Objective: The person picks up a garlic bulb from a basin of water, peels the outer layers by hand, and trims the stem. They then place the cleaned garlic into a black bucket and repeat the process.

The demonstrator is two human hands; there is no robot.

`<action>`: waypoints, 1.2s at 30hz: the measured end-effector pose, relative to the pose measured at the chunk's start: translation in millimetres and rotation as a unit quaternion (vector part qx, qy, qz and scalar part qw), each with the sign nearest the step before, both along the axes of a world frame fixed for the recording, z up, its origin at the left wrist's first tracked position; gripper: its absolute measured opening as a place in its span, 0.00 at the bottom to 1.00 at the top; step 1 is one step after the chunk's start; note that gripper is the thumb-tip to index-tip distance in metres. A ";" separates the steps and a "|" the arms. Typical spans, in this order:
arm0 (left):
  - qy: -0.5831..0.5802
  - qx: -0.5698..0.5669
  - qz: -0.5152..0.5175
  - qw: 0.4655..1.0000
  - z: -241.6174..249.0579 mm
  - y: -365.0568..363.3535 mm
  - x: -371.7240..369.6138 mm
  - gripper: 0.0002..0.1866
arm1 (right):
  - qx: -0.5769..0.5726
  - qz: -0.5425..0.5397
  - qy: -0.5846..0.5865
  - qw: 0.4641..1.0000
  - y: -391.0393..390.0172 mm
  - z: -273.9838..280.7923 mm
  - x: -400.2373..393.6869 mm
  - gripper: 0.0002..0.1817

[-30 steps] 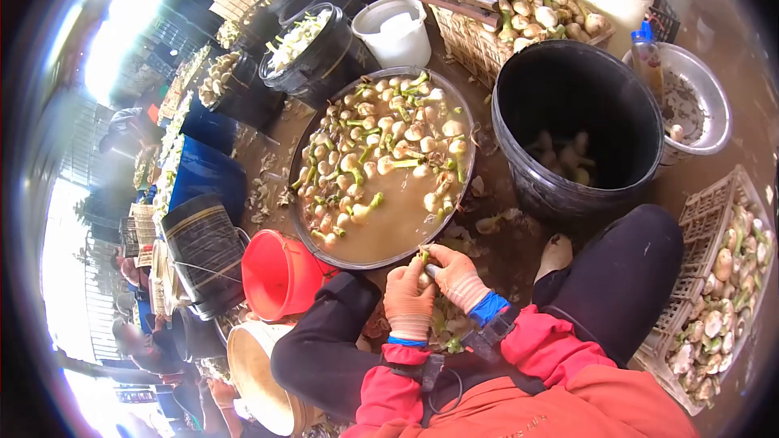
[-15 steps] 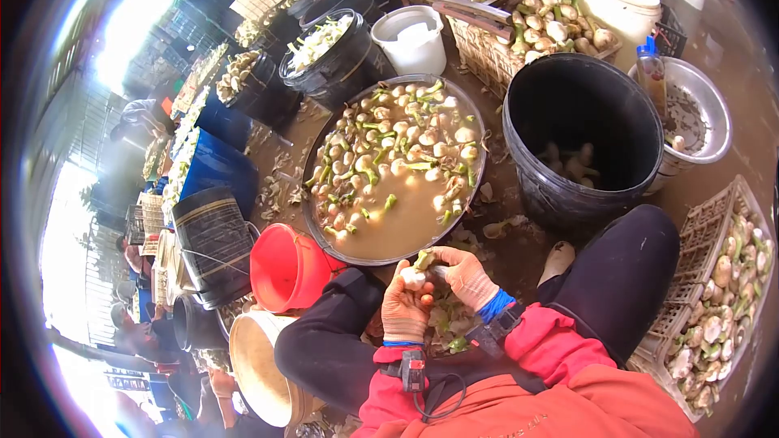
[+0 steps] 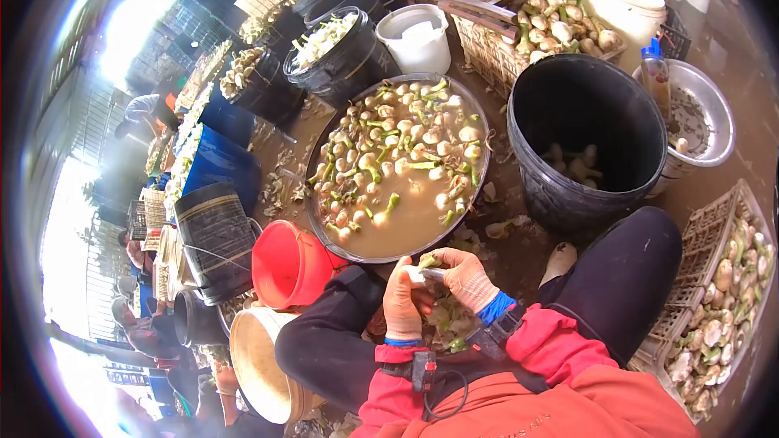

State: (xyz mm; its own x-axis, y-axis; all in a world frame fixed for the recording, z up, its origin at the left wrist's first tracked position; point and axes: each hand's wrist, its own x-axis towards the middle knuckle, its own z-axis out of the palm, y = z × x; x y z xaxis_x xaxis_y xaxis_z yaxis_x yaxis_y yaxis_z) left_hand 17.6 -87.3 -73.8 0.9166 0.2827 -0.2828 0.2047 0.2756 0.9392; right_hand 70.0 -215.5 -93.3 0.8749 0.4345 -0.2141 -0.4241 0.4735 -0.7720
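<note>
Both hands meet above the lap, just below the near rim of a wide round basin (image 3: 398, 259) of brown water with floating bulbs. My left hand (image 3: 402, 304) has its fingers wrapped round a white bulb with a green stem (image 3: 428, 262), which is mostly hidden by the fingers. Against the bulb, my right hand (image 3: 468, 277) is closed on a small metal tool (image 3: 436, 274), perhaps a knife. Both hands wear orange-coated gloves with pale cuffs. Peelings lie on the ground below the hands.
A large black bucket (image 3: 531, 182) with a few bulbs stands at right, beside a metal bowl (image 3: 718, 142). Crates of bulbs (image 3: 690, 268) stand at far right and top. A red bucket (image 3: 280, 268) and a cream bucket (image 3: 251, 365) are left of the knees. Co-workers (image 3: 150, 118) are at far left.
My left hand has turned, its fingers now covering more of the bulb. My right hand stays close to it with the tool. The view has shifted slightly.
</note>
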 end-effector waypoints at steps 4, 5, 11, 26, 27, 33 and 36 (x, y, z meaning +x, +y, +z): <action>0.162 -0.060 -0.015 0.985 2.6 16.9 10.9 0.32 | 0.014 0.040 0.009 0.999 0.2 -2.1 -5.2 0.13; 0.205 -0.084 -0.025 0.975 -0.7 21.4 14.4 0.33 | 0.046 0.064 0.013 0.997 -0.5 -0.4 -5.8 0.13; -0.035 -0.010 0.058 0.998 -8.8 5.5 -4.4 0.20 | 0.015 0.037 -0.001 0.999 3.4 -9.2 -0.3 0.13; -0.090 -0.318 0.011 0.944 -25.1 17.4 -13.5 0.20 | 0.064 -0.016 0.070 0.995 6.3 -20.8 -2.0 0.10; -0.102 -0.319 -0.024 0.942 -21.9 14.9 -14.0 0.21 | 0.057 -0.046 0.053 0.996 5.9 -21.8 -0.8 0.10; -0.094 -0.423 -0.193 0.881 11.9 8.4 -29.5 0.25 | -0.215 -0.157 0.083 0.960 -20.5 -79.0 38.9 0.06; -0.075 -0.407 -0.104 0.904 8.4 10.4 -25.1 0.25 | -0.355 -0.041 -0.208 0.910 -10.9 -55.2 23.5 0.13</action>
